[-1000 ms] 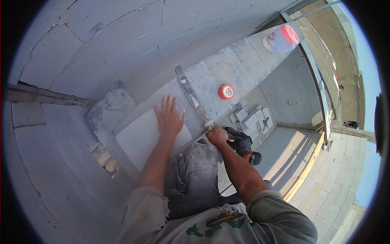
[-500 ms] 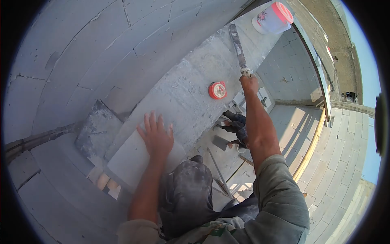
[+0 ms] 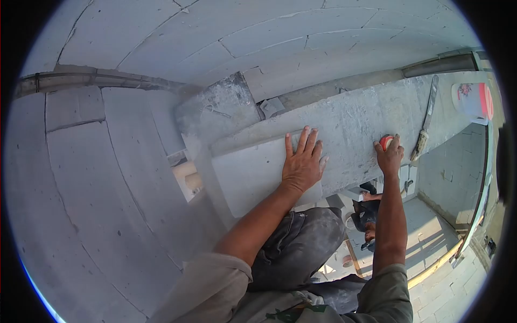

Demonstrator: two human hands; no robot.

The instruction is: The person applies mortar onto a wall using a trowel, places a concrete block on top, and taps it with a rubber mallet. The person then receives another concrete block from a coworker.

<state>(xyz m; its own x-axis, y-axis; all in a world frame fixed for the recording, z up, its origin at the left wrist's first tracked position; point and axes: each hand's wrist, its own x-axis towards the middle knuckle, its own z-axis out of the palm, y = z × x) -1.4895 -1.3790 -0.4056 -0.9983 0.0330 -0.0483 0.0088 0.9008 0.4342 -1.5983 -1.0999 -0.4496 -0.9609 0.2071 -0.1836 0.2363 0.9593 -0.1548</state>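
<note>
My left hand (image 3: 303, 166) lies with spread fingers on a pale rectangular block (image 3: 247, 175) at the near end of the dusty plank (image 3: 344, 121). Farther right, my right hand (image 3: 389, 156) has its fingers round the red round tape measure (image 3: 386, 141), which still rests on the plank. Just beyond that hand a long flat blade with a whitish handle (image 3: 421, 141) lies across the plank, touched by neither hand. At the plank's far right end is a clear tub with a pink lid (image 3: 473, 100).
Block walls (image 3: 280, 40) rise behind the plank and at the left (image 3: 91, 177). A stained board (image 3: 221, 107) lies at the plank's left end. Below, between my arms, a co-worker (image 3: 368, 218) is bent over. A yellow pole (image 3: 431, 271) runs at lower right.
The blade has been let go and lies near the tub. My right hand has come back from it and taken hold of the tape measure. My left hand stays on the block; the view has turned.
</note>
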